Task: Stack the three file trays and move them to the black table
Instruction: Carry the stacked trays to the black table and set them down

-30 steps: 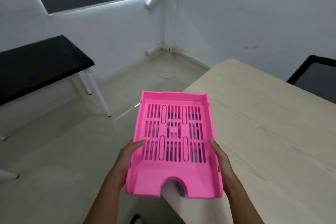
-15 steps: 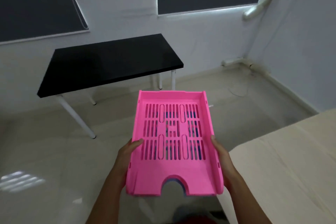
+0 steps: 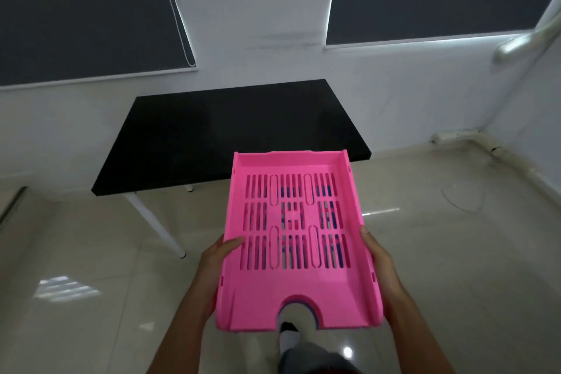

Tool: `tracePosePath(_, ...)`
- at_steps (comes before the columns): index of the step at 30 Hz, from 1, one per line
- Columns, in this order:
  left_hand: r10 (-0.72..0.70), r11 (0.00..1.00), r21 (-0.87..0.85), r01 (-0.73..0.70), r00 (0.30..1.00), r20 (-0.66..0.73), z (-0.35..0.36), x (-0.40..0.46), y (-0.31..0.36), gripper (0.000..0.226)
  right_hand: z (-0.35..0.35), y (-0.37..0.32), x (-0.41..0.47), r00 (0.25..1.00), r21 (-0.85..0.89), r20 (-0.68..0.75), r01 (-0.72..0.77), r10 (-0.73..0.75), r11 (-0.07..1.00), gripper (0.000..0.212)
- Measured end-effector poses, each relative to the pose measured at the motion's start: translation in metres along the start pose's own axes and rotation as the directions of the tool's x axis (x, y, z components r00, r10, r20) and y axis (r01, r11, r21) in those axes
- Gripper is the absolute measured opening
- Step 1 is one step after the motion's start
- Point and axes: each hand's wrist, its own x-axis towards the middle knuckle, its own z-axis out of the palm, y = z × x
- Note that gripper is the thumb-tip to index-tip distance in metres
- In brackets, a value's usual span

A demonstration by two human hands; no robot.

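Tray stack (image 3: 299,240) short of black table (image 3: 212,130) edge

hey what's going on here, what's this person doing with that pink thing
A person is carrying a stack of file trays, pink one on top, with both hands. The left hand grips the left side, thumb over the rim, and the right hand holds the right side. Bits of blue show through the slots, so at least one more tray sits underneath. The black table is straight ahead, and the trays are in the air above the floor, not yet set down on it.
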Motion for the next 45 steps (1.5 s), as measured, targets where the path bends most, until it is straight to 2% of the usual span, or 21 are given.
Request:
tracePosePath(4,0.020,1.000,-0.022,-0.020,0.999,-0.031,-0.012,0.068,0.056,0.069,0.035,-0.038,0.086,0.996,-0.004,0.081,-0.025,0.025,1.000,0.079)
tracePosePath(8,0.038,0.998,-0.043,-0.041,0.997,-0.060,-0.028,0.126,0.096,0.061,0.064,-0.065,0.161,0.991,-0.030,0.117,-0.066,0.069,0.997,0.069)
tracePosePath(12,0.012,0.995,-0.100,-0.022,0.995,-0.102,-0.047,0.186,0.127,0.051,0.096,-0.083,0.232,0.988,-0.091,0.117,-0.087,0.098,0.992,0.070)
tracePosePath(22,-0.026,0.990,-0.139,0.012,0.995,-0.096,-0.092,0.363,0.205,0.048,0.162,-0.107,0.409,0.987,-0.062,0.098,-0.124,0.130,0.990,0.061)
tracePosePath(26,-0.045,0.986,-0.162,0.028,0.993,-0.106,-0.104,0.413,0.232,0.054,0.181,-0.117,0.458,0.979,-0.052,0.078,-0.185,0.189,0.981,0.055)
tracePosePath(32,-0.119,0.978,-0.185,0.095,0.985,-0.125,-0.111,0.459,0.253,0.063,0.194,-0.130,0.518,0.972,-0.009,0.042,-0.230,0.230,0.973,0.060)
tracePosePath(38,-0.129,0.983,-0.141,0.114,0.986,-0.101,-0.111,0.476,0.267,0.056,0.194,-0.134,0.548,0.969,-0.059,0.001,-0.247,0.247,0.967,0.050)
tracePosePath(41,-0.059,0.996,-0.079,0.049,0.991,-0.122,-0.110,0.478,0.273,0.061,0.193,-0.136,0.552,0.982,-0.166,-0.031,-0.190,0.187,0.968,0.049)
tracePosePath(43,0.020,0.999,-0.022,-0.024,0.986,-0.166,-0.108,0.480,0.275,0.046,0.190,-0.139,0.554,0.997,-0.319,-0.049,-0.072,0.060,0.945,0.054)
tracePosePath(45,0.063,0.998,0.037,-0.056,0.978,-0.198,-0.104,0.482,0.278,0.045,0.194,-0.146,0.551,0.998,-0.440,-0.025,0.035,-0.052,0.897,0.042)
